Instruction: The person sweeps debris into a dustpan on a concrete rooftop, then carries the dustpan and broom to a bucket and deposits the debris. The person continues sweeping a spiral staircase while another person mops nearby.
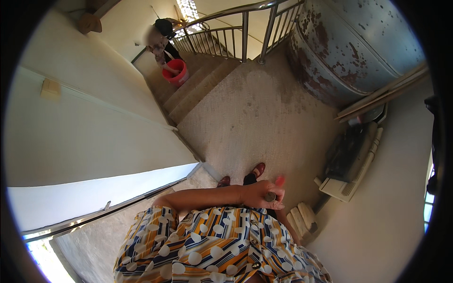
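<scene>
My left hand [260,194] is wrapped around a round stick or handle [270,196], held in front of my waist with its end facing up at me. Just beyond the fingers shows a small red piece [280,181]; whether it belongs to the handle cannot be told. Only the forearm of my right arm [288,224] is visible, at my right side; the right hand is hidden behind the left hand. My shoes [260,169] stand on a rough landing floor [247,116] at the top of a stairway.
Stairs [201,88] descend at the far left, where another person [164,46] reaches into a red bucket [176,72]. A metal railing [244,39] borders them. A large stained metal tank [347,49], wooden boards [382,93], a cream appliance casing [339,189] and blocks [302,217] line the right.
</scene>
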Demonstrator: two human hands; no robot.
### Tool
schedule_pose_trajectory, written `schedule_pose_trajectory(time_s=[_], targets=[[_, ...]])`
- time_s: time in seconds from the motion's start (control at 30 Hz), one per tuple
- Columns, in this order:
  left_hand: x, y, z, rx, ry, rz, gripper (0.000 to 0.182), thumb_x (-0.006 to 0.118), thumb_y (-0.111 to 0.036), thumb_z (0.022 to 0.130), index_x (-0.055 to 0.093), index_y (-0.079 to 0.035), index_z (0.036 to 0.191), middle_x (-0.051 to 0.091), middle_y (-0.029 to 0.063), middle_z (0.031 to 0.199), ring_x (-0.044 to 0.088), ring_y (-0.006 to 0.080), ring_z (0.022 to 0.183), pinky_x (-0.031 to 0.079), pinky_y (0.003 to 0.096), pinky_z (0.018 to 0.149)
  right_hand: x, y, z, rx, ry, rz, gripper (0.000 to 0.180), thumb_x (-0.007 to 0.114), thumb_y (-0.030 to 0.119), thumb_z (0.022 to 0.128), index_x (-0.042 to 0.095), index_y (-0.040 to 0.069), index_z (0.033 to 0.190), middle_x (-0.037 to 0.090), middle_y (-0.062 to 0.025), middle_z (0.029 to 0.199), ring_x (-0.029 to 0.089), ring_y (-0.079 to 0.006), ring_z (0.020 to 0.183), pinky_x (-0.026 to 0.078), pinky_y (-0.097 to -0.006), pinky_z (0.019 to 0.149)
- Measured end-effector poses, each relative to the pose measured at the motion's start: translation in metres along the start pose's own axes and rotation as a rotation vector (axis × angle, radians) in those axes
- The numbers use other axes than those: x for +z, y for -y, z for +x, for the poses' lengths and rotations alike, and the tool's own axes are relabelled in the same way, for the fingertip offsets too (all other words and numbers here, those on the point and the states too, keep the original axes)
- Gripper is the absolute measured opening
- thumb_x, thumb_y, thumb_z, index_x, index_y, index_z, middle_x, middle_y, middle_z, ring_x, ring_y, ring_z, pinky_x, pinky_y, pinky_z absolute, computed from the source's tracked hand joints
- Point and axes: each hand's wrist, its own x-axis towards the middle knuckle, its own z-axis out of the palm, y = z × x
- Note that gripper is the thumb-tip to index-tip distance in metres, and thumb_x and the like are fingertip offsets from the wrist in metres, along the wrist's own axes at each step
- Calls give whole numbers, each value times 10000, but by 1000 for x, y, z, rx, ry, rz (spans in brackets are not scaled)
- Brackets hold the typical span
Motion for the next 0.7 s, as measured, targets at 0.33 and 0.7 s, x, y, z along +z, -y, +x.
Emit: schedule_pose_trajectory(time_s=[0.33,0.7], targets=[[-13,-3,73,-59,-22,-53,295,599,-295,787,477,-50,677,494,37,592,455,122,533,367,261,498,-2,43,18,74,3,-16,117,487,96,763,420,92,667,452,-27,575,458,-147,518,401,-256,463],[-29,9,82,-98,-68,-100,298,587,-283,801,459,-50,666,472,22,626,439,111,575,362,258,536,4,58,23,87,-7,-83,110,480,95,759,420,93,666,449,-28,573,458,-152,522,394,-264,464]])
